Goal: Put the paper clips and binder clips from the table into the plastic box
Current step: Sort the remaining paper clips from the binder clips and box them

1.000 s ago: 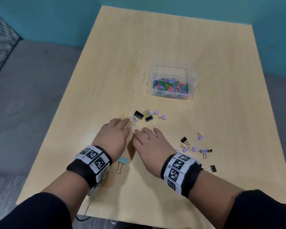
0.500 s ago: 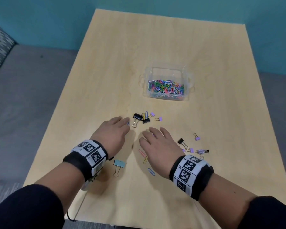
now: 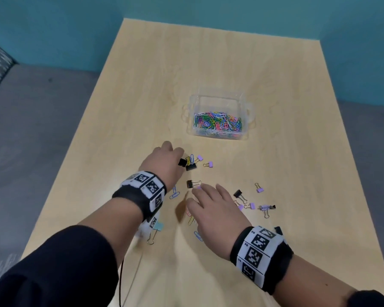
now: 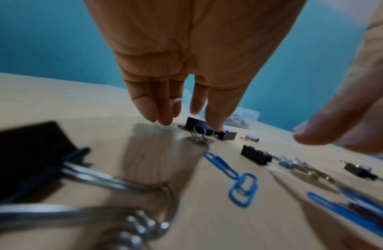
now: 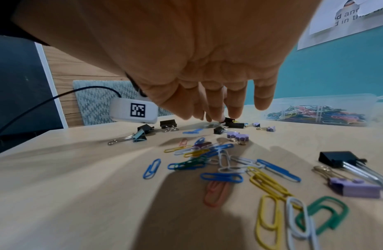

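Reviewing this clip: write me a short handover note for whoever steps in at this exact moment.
Left hand: open, fingertips at the black binder clips nearest the box, nothing gripped.
Right hand: open, holding nothing, over the loose paper clips.
Plastic box: mid-table, already holding many coloured paper clips.
Left to do: black and purple binder clips, a light-blue binder clip near the left wrist, and the scattered paper clips, all lying on the table.

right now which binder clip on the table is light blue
The light blue binder clip lying nearest the person, partly under the left wrist; every other binder clip on the table is black or purple.
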The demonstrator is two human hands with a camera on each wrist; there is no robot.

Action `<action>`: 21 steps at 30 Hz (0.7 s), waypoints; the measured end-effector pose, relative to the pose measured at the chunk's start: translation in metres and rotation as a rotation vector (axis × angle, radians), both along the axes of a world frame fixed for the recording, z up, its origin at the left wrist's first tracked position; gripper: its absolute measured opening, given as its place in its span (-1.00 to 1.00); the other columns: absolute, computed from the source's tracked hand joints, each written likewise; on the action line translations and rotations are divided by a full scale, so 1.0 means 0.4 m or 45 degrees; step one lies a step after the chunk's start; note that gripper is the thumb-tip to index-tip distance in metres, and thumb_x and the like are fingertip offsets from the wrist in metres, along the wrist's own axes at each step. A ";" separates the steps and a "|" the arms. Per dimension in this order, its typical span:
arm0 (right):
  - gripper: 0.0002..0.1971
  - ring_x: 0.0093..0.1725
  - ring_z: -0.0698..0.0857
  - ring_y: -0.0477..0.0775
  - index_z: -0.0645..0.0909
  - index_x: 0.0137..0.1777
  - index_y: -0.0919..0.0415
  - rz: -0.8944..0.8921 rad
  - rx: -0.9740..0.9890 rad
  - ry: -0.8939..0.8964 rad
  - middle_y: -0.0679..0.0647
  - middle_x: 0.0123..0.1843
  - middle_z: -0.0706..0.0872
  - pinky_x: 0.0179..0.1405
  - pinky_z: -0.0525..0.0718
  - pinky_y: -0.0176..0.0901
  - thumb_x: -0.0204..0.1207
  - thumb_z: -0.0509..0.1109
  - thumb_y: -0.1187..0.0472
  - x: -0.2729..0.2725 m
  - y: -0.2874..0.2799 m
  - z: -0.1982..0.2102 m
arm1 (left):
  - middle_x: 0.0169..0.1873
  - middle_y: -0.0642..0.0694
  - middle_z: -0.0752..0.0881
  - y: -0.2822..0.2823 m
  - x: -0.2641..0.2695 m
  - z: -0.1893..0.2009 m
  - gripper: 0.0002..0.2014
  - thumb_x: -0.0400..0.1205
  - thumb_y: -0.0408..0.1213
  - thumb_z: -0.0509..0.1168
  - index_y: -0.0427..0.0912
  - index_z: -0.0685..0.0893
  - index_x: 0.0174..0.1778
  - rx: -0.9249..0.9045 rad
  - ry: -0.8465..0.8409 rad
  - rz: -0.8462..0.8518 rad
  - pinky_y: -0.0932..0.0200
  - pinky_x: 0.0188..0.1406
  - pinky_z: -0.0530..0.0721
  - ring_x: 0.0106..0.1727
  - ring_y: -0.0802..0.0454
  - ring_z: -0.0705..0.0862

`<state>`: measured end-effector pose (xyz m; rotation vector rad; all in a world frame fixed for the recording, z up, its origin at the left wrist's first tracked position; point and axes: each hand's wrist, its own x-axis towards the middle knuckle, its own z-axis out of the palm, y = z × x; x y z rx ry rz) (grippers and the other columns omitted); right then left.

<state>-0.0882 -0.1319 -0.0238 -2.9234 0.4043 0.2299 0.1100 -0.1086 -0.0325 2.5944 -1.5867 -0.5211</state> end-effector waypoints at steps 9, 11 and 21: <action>-0.44 0.41 0.45 0.39 0.48 0.28 0.24 -0.036 -0.045 0.039 0.26 0.34 0.54 0.42 0.38 0.37 0.22 0.40 0.22 -0.001 -0.013 -0.008 | 0.01 -0.18 0.51 -0.036 -0.048 -0.015 -0.87 0.55 -0.30 0.20 -0.18 0.52 0.00 0.059 -0.157 -0.056 0.06 -0.26 0.35 -0.01 -0.17 0.45; -0.44 0.42 0.42 0.39 0.47 0.30 0.24 -0.023 -0.045 0.056 0.27 0.36 0.52 0.44 0.36 0.38 0.23 0.40 0.21 0.005 -0.016 -0.009 | -0.03 -0.20 0.52 -0.035 -0.052 -0.008 -0.85 0.48 -0.35 0.21 -0.19 0.54 -0.04 -0.018 -0.110 0.007 0.05 -0.27 0.34 -0.02 -0.19 0.45; -0.41 0.53 0.25 0.42 0.34 0.43 0.27 0.082 -0.095 0.131 0.30 0.54 0.33 0.49 0.20 0.41 0.38 0.34 0.21 0.031 -0.021 -0.017 | -0.08 -0.18 0.55 0.057 0.056 -0.009 -0.78 0.43 -0.43 0.21 -0.22 0.61 -0.03 -0.075 -0.031 0.306 -0.09 -0.17 0.63 -0.07 -0.23 0.53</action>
